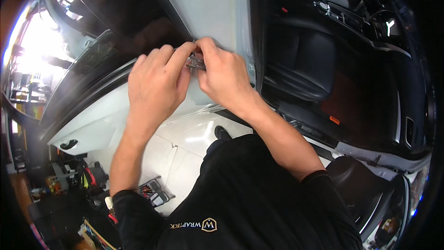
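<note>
At the edge where a white car panel meets the dark door window, both my hands come together. A small dark grey, flat metallic tool shows between them; its exact kind is hard to make out. My right hand has its fingers closed around it. Close beside it, my left hand is bent with its thumb and forefinger pinched at the panel edge. Whatever the left fingertips grip is hidden.
The open white car door lies at left. To the right is the car's interior with a black seat and door sill. An open tool case rests on the tiled floor, with cluttered gear farther left.
</note>
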{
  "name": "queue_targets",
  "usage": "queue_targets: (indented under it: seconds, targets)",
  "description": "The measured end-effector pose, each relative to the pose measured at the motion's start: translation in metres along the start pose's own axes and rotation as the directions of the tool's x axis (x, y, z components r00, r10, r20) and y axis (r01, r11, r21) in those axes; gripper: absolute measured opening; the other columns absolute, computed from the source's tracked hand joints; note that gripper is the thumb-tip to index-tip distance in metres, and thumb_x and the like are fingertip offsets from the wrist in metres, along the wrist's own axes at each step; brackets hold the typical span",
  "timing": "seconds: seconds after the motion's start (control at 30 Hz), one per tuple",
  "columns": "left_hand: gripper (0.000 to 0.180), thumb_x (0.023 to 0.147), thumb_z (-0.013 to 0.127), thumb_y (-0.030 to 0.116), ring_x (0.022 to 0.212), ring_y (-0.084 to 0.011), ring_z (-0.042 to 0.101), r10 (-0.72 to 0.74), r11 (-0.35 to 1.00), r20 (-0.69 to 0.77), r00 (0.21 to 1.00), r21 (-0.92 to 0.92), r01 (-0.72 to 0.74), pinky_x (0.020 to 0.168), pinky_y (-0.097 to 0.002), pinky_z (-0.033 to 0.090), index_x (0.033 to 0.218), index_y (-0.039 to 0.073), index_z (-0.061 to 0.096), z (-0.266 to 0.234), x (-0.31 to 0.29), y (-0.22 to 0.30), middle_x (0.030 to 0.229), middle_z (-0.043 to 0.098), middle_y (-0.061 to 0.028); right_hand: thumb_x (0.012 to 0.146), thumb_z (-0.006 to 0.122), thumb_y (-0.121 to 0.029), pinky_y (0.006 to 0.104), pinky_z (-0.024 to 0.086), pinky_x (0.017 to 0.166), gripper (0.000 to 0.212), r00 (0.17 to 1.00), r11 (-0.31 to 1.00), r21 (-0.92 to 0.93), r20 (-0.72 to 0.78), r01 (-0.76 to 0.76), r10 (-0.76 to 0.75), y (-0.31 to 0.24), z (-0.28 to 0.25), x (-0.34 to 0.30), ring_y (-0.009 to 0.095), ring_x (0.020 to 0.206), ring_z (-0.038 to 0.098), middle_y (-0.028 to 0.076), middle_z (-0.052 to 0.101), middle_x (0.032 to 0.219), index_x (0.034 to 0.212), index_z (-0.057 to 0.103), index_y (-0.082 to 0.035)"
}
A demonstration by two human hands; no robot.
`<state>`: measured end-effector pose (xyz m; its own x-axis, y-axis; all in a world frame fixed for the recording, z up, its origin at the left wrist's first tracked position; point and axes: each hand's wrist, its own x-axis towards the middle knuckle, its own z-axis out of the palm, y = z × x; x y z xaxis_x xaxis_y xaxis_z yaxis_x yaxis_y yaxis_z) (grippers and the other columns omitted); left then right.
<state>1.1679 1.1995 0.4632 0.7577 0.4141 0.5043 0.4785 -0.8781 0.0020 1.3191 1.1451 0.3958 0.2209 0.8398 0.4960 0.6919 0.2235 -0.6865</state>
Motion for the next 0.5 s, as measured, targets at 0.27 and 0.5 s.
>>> queue_targets:
  seconds: [0.27,0.5]
  targets:
    - [0.027,0.081,0.076,0.01,0.084,-0.0232,0.063,0.099,0.947,0.376,0.921,0.248,-0.204,0.075,-0.0372,0.049,0.107,0.009,0.072,-0.025,0.04,0.006,0.086,0.06,-0.0025,0.083,0.067,0.005,0.0481,0.058,0.068,0.032,0.987,0.975,0.223,-0.158,0.011,0.025,0.011,0.027,-0.011,0.04,0.08,0.073,0.019,0.073,0.091,0.113,0.056,-0.001]
    - [0.013,0.083,0.075,0.012,0.084,-0.0228,0.064,0.107,0.886,0.545,0.832,0.327,-0.328,0.075,-0.038,0.051,0.095,0.009,0.073,-0.028,0.064,0.018,0.085,0.059,-0.0035,0.087,0.066,0.005,0.0448,0.056,0.066,0.028,0.992,0.894,0.447,-0.125,0.043,0.015,0.033,0.007,-0.039,0.039,0.076,0.073,0.019,0.071,0.089,0.112,0.056,-0.002]
